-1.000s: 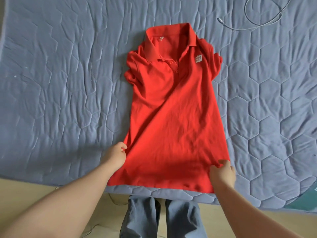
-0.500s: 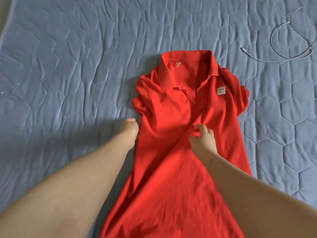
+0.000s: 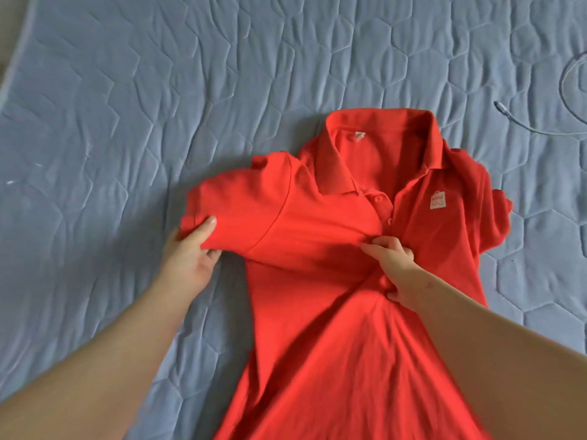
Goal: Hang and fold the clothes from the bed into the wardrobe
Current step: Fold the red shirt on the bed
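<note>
Head view, looking straight down.

Across the whole frame: a bed (image 3: 143,90) under a blue-grey quilted cover stitched in hexagons, creased in places.

Lying on the bed, right of centre: a red polo shirt (image 3: 317,328), front side up, collar (image 3: 336,163) toward the top of the frame, body running down and out past the bottom edge. Collar open, with a small tag (image 3: 455,136) showing inside the neck. Below the collar, two red buttons (image 3: 378,198) on the placket. On the chest at the picture's right, a small white square logo patch (image 3: 437,200).

At the picture's left, left hand (image 3: 190,252) grasping the end of one short sleeve (image 3: 235,211): thumb on top of the hem, fingers tucked beneath the cloth, sleeve drawn outward and spread flat, lifted a little off the bed. Bare forearm reaching in from the lower left corner.

At the middle, right hand (image 3: 394,265) clenched on the shirt front just below the placket, fingers curled into a bunch of fabric, folds fanning out from the grip down the body. Bare forearm coming in from the lower right, lying over the shirt.

At the picture's right, the other sleeve (image 3: 495,217) crumpled and partly tucked under the shoulder.

Near the upper right edge, well apart from the shirt: a thin white cable (image 3: 540,131) curving on the bed, its plug end pointing left.
</note>
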Tool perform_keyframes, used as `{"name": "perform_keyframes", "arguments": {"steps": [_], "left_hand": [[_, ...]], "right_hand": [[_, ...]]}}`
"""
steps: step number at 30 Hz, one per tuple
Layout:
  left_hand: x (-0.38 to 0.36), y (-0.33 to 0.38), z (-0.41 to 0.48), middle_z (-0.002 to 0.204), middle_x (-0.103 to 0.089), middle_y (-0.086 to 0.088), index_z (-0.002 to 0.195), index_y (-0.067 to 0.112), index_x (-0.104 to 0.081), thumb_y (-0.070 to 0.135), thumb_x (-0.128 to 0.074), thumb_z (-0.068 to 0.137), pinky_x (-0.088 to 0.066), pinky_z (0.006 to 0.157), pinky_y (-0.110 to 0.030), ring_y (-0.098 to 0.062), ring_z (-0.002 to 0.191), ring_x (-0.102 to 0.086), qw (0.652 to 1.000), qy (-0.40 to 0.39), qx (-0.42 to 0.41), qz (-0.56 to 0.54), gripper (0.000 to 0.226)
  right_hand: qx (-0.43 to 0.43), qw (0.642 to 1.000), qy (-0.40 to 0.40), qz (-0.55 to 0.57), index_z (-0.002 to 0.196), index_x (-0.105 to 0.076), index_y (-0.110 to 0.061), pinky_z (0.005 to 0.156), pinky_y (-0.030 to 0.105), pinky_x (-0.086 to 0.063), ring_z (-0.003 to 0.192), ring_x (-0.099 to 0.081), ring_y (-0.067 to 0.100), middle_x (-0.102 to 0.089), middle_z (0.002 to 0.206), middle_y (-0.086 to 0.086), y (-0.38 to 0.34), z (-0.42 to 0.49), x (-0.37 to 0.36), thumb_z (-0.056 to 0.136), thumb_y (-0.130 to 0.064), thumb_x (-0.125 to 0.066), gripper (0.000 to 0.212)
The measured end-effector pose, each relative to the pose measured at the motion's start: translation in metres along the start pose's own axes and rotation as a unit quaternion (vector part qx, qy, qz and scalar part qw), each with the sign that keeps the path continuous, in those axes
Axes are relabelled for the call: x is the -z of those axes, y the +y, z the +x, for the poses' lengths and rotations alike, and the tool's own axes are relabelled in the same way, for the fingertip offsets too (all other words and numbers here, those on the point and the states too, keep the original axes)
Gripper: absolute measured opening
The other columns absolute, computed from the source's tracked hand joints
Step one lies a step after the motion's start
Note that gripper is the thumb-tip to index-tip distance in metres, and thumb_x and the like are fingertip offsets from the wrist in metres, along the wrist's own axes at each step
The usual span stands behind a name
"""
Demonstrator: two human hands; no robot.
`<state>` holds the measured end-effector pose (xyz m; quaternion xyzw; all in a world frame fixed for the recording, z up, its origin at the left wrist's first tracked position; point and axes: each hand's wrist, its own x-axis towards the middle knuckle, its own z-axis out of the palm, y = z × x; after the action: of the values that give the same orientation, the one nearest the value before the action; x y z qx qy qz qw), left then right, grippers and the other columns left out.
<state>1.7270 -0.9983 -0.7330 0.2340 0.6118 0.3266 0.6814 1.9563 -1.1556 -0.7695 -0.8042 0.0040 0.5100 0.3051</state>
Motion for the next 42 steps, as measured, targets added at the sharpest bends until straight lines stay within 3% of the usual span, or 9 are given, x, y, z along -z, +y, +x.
{"name": "perform_keyframes", "arguments": {"steps": [5, 12, 20, 24, 29, 31, 34, 37, 42], "left_hand": [[-0.009, -0.005, 0.022, 0.089, -0.07, -0.008, 0.099, 0.009, -0.062, -0.001, -0.061, 0.084, -0.058, 0.068, -0.032, -0.014, 0.071, -0.069, 0.988, -0.01, 0.038, 0.148, 0.019], [-0.034, 0.011, 0.041, 0.101, -0.062, -0.007, 0.11, 0.009, -0.057, 0.003, -0.074, 0.074, -0.049, 0.072, -0.026, -0.017, 0.084, -0.059, 0.927, 0.045, -0.13, 0.348, 0.04], [-0.007, 0.059, 0.05, 0.113, -0.065, -0.018, 0.113, 0.006, -0.062, 0.028, -0.054, 0.092, -0.043, 0.088, -0.034, -0.031, 0.105, -0.059, 0.804, 0.119, -0.317, 0.49, 0.031], [0.0, 0.075, 0.06, 0.115, -0.058, -0.031, 0.108, -0.005, -0.059, 0.032, -0.04, 0.098, -0.04, 0.087, -0.042, -0.043, 0.106, -0.053, 0.756, 0.188, -0.241, 0.578, 0.043], [-0.009, 0.05, 0.067, 0.091, -0.063, -0.02, 0.111, -0.002, -0.06, 0.024, -0.058, 0.09, -0.045, 0.068, -0.033, -0.03, 0.071, -0.057, 0.859, 0.106, -0.072, 0.496, 0.033], [-0.007, 0.048, 0.071, 0.091, -0.064, -0.025, 0.103, -0.005, -0.062, 0.021, -0.064, 0.085, -0.046, 0.066, -0.034, -0.03, 0.071, -0.058, 0.832, 0.089, -0.074, 0.543, 0.032], [-0.003, 0.06, 0.079, 0.107, -0.063, -0.028, 0.101, -0.003, -0.063, 0.025, -0.063, 0.085, -0.049, 0.086, -0.045, -0.039, 0.101, -0.06, 0.793, 0.113, -0.106, 0.59, 0.032], [-0.005, 0.08, 0.09, 0.114, -0.061, -0.022, 0.115, -0.002, -0.057, 0.019, -0.055, 0.091, -0.048, 0.085, -0.043, -0.035, 0.105, -0.059, 0.867, 0.107, -0.101, 0.476, 0.032], [-0.019, 0.112, 0.095, 0.084, -0.046, 0.0, 0.091, 0.02, -0.046, 0.02, -0.037, 0.1, -0.043, 0.034, -0.017, -0.008, 0.063, -0.043, 0.97, 0.095, 0.013, 0.223, 0.013]], "right_hand": [[-0.033, 0.999, 0.006, 0.003, 0.092, -0.054, -0.031, 0.077, 0.036, -0.034, 0.09, -0.038, 0.016, -0.031, 0.123, 0.0, -0.006, 0.004, -0.004, 0.081, -0.037, -0.065, 0.016], [-0.029, 0.999, 0.031, -0.015, 0.083, -0.053, -0.03, 0.099, 0.041, -0.036, 0.108, -0.042, 0.026, -0.033, 0.116, 0.0, -0.006, 0.004, -0.004, 0.079, -0.039, -0.065, 0.015], [0.204, 0.929, 0.236, -0.2, 0.107, -0.057, -0.01, 0.091, 0.044, -0.042, 0.104, -0.05, 0.039, -0.051, 0.11, 0.018, -0.023, -0.026, -0.026, 0.088, -0.028, -0.05, 0.027], [0.269, 0.904, 0.244, -0.224, 0.112, -0.059, -0.012, 0.088, 0.043, -0.039, 0.104, -0.049, 0.04, -0.051, 0.111, 0.019, -0.053, -0.026, -0.031, 0.091, -0.023, -0.048, 0.026], [0.286, 0.917, 0.163, -0.226, 0.142, -0.031, -0.019, 0.09, 0.042, -0.04, 0.118, -0.046, 0.038, -0.037, 0.136, 0.013, -0.102, -0.01, -0.047, 0.089, -0.029, -0.052, 0.058], [0.246, 0.932, 0.113, -0.243, 0.142, -0.029, -0.015, 0.088, 0.038, -0.04, 0.117, -0.049, 0.037, -0.038, 0.138, 0.014, -0.121, 0.004, -0.054, 0.087, -0.027, -0.055, 0.063], [0.235, 0.927, 0.093, -0.278, 0.093, -0.059, -0.01, 0.074, 0.029, -0.039, 0.106, -0.057, 0.035, -0.061, 0.113, 0.019, -0.133, 0.017, -0.06, 0.084, -0.017, -0.055, 0.012], [0.266, 0.934, 0.151, -0.183, 0.085, -0.064, -0.01, 0.061, 0.021, -0.035, 0.082, -0.063, 0.022, -0.064, 0.086, 0.012, -0.145, 0.021, -0.062, 0.084, -0.015, -0.055, 0.01], [0.263, 0.953, 0.114, 0.097, 0.068, -0.05, -0.022, 0.028, 0.014, -0.031, 0.025, -0.042, 0.001, -0.045, 0.052, 0.001, -0.187, 0.016, -0.06, 0.089, -0.012, -0.051, 0.023]]}}
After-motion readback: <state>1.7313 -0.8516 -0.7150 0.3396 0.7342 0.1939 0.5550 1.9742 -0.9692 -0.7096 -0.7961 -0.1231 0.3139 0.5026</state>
